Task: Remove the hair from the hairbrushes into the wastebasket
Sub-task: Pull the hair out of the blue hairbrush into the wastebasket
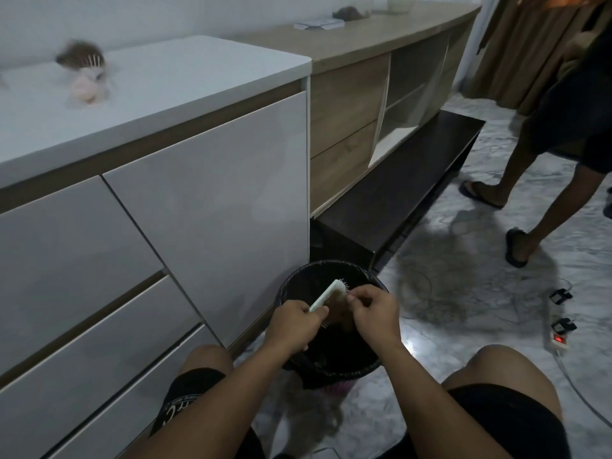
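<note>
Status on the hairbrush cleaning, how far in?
Done: cannot tell; the wastebasket interior is too dark. In hand: left hand holds a white hairbrush over it while right hand pinches the brown hair on its bristles. Left: a hair-filled brush on the white cabinet top.

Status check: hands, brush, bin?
Left hand gripping white hairbrush over wastebasket. Right hand pinching hair clump. Nothing blocking.
</note>
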The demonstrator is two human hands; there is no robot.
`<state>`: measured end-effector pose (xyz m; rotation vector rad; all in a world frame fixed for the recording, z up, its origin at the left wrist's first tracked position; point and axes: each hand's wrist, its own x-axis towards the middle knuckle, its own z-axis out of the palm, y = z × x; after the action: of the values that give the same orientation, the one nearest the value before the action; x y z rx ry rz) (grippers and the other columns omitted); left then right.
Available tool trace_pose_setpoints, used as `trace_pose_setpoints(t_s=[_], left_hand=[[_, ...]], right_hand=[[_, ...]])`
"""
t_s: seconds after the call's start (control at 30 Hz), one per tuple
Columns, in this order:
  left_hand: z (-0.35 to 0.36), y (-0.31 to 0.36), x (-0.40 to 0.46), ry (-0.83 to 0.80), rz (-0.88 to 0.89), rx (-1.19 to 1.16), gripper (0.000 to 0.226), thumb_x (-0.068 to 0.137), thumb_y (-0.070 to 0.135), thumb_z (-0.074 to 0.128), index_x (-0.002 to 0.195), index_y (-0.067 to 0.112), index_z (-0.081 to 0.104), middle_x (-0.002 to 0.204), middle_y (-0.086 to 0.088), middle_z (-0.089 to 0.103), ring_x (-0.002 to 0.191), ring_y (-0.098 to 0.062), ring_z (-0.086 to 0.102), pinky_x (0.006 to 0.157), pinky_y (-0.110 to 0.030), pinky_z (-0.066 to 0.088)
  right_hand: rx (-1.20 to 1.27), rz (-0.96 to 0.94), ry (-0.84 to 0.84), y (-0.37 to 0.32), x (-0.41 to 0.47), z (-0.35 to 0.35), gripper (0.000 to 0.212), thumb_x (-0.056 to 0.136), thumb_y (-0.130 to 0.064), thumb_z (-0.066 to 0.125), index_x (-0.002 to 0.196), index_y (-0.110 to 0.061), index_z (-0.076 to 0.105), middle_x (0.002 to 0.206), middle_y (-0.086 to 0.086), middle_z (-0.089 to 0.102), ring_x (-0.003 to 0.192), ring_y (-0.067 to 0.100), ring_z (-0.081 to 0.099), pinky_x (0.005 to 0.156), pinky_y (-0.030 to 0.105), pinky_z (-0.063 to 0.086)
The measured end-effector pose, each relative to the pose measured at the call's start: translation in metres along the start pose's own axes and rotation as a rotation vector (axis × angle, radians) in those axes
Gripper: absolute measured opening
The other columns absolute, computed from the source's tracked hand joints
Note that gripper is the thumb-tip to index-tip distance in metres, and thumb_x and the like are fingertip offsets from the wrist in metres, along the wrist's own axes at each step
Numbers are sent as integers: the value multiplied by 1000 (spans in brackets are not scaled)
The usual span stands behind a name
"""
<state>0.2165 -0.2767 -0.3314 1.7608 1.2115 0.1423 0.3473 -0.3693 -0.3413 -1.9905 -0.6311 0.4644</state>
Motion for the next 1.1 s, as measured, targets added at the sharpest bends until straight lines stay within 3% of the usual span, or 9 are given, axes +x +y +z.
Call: trace_pose_setpoints(t_s=[0.17,0.3,0.43,0.5,0.57,0.77,0.9,0.97,1.1], left_hand=[[-1,-1,0,-8,34,12,36,80,48,62,73,13,68,63,-6,65,45,-23,60,47,-29,49],[-1,-2,0,-21,43,51,35,82,48,63,71,15,68,63,-4,65,43,-20,58,45,-27,46],[-1,-5,0,-3,33,18,38,85,47,61,66,14,63,64,-7,66,43,-22,58,47,-27,46],[-2,-7,0,3,20,4,39,85,47,61,64,14,60,63,-7,65,42,-23,58,49,-28,47],[-3,-8,0,4,7,-6,40,84,49,61,65,14,62,63,-7,66,43,-24,59,51,-30,49],[-4,-5,3,-8,0,-49,38,84,48,61,71,13,66,60,-6,65,42,-23,58,48,-29,47],[-6,-4,5,-7,7,-55,40,85,48,61,74,10,67,57,-6,65,39,-22,57,49,-29,48],[-7,-5,6,9,0,-70,39,84,48,61,72,11,66,55,-5,65,37,-21,56,51,-30,48],[-8,-5,5,6,3,-75,38,87,46,59,74,11,66,56,-6,65,37,-19,55,51,-27,47]], right_hand=[[68,-31,-116,-2,-2,-1,23,84,-21,74,106,-27,72,95,-11,70,91,0,64,70,9,44],[-31,-32,-94,0,-1,0,10,86,-16,71,94,-21,76,88,-11,71,84,-1,63,70,7,42],[4,74,28,4,5,-1,15,90,-13,62,79,-22,68,79,-6,69,81,14,67,74,27,54],[50,148,53,7,7,-1,16,91,-15,59,79,-23,65,81,-3,69,81,18,68,79,42,59],[91,181,33,7,6,-1,13,91,-14,59,84,-23,63,88,-1,69,85,19,68,77,46,61],[218,81,-242,-5,-4,-2,38,85,-10,64,117,-29,63,115,-9,61,104,12,62,78,37,61],[81,-1,-133,-1,-3,3,16,83,-16,74,95,-27,73,97,-5,71,89,11,69,80,41,61],[63,49,-66,-1,-1,1,20,85,-11,71,81,-30,69,82,-6,72,77,12,71,78,42,61],[56,72,-59,-5,-2,-4,23,85,-7,67,81,-29,67,85,-7,72,83,13,70,77,31,58]])
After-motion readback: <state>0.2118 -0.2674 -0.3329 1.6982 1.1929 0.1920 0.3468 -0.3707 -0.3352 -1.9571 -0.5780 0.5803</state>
